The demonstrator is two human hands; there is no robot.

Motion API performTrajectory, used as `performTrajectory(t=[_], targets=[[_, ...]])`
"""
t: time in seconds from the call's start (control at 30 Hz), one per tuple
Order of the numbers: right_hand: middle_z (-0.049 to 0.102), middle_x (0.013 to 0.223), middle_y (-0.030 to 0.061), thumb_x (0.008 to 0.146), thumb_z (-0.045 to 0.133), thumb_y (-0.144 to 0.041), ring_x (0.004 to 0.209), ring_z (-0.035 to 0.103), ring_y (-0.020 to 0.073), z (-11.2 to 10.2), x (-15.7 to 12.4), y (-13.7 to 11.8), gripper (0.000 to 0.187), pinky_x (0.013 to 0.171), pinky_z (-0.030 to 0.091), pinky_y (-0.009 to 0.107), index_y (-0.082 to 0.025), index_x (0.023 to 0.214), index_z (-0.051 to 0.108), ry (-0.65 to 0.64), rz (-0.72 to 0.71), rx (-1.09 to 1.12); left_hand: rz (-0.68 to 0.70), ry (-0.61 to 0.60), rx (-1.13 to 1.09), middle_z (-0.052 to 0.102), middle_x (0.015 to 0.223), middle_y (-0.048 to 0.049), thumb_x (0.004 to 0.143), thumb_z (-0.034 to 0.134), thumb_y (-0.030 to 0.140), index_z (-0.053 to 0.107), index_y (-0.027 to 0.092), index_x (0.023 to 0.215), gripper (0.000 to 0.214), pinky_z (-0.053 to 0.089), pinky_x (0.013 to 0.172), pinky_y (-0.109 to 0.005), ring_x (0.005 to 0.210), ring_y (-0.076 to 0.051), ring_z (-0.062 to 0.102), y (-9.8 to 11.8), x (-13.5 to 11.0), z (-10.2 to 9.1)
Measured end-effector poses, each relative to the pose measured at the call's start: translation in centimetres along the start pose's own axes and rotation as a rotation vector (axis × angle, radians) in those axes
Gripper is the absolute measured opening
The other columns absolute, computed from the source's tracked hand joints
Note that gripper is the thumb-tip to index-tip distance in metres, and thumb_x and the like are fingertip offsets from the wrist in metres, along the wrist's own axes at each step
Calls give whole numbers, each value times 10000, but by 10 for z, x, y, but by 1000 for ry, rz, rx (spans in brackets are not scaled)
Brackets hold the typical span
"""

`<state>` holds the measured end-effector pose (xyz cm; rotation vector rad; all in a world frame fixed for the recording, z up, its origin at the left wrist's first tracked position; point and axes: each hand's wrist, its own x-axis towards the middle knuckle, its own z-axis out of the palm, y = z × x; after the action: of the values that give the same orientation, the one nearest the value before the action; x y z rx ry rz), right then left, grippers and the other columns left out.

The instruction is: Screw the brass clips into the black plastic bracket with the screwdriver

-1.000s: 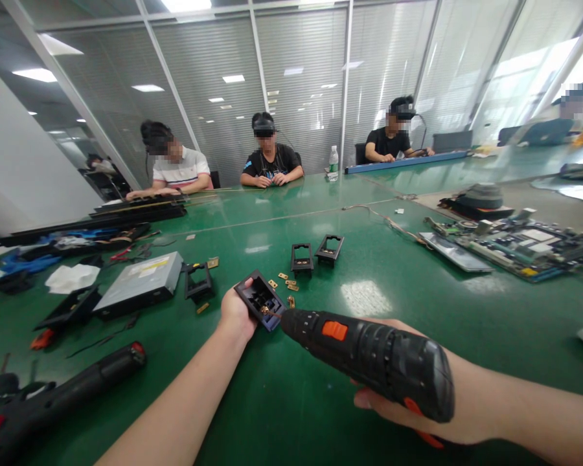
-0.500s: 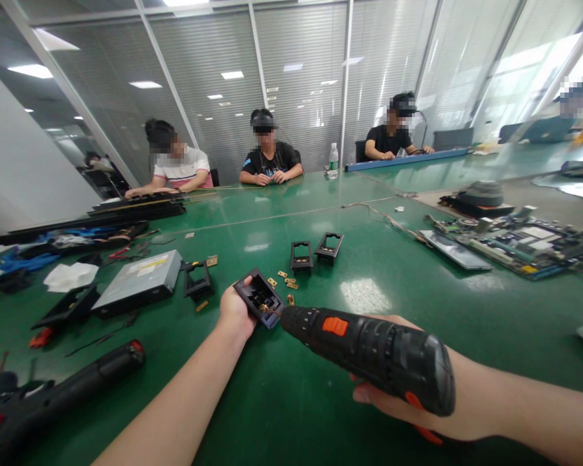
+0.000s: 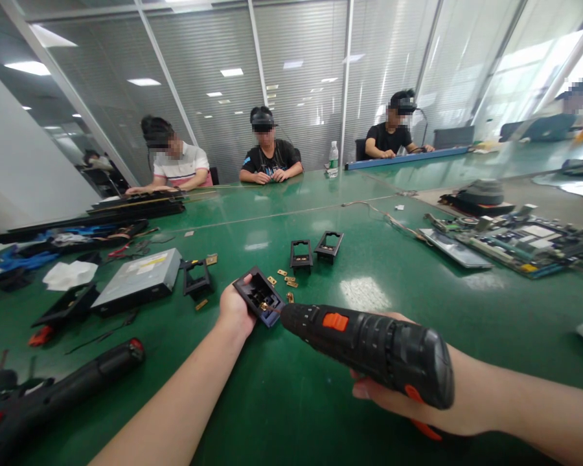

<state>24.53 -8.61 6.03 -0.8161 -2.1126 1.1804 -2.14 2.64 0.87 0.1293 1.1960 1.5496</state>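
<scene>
Your left hand grips the small black plastic housing, tilted on the green table. Your right hand clasps the black-and-orange electric screwdriver, tip inside it. Brass clips lie just beyond.

Both forearms reach forward; left hand curled in a grip; right hand clenched, palm up.

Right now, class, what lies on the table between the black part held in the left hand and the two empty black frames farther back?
In the head view, small brass plates lie scattered on the green table between the held black part and the two frames.
</scene>
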Motion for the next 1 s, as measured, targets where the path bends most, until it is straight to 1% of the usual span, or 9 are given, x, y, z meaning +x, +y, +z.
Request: performTrajectory(t=[0.1,0.17,0.3,0.47,0.67,0.83,1.0], targets=[[654,789,62,821,629,-301,637,594,141,0,2,-6,237,543,495,208,-153,1003,599,-39,27,63,9,-40,45,634,616,-49,788,573,192,635,177,752,74,552,528,-360,532,-234,630,-1,1,0],[653,777,64,820,626,-310,630,593,143,1,2,-7,242,527,484,203,-152,1002,602,-33,32,74,2,-44,37,635,617,-47,790,568,194,635,180,754,78,556,537,-357,541,-232,635,-1,1,0],[652,777,67,806,628,-292,668,615,156,3,2,-6,205,552,504,205,-150,952,604,20,15,65,20,-41,81,648,624,-68,796,552,201,624,169,736,99,561,535,-378,542,-244,642,-1,0,-1],[658,780,65,808,639,-305,659,615,155,1,3,-8,209,530,487,200,-157,946,588,-32,21,36,30,-40,87,642,615,-66,793,546,193,617,174,719,104,557,528,-372,541,-241,639,0,0,0],[658,798,58,807,623,-298,691,629,154,1,3,-9,192,565,518,200,-159,936,589,-4,3,31,27,-30,88,648,628,-72,794,544,195,627,172,739,103,564,535,-383,554,-249,645,0,0,0],[665,805,62,814,645,-317,699,640,158,2,2,-8,232,554,509,198,-154,970,590,-44,25,36,4,-45,100,654,637,-86,801,539,225,617,172,728,119,566,543,-392,554,-252,643,0,2,-1],[661,800,54,813,628,-275,693,631,151,2,4,-9,198,569,515,197,-157,966,588,-23,2,56,5,-53,93,654,634,-87,804,545,225,614,171,721,121,564,537,-391,545,-253,641,0,3,-2]])
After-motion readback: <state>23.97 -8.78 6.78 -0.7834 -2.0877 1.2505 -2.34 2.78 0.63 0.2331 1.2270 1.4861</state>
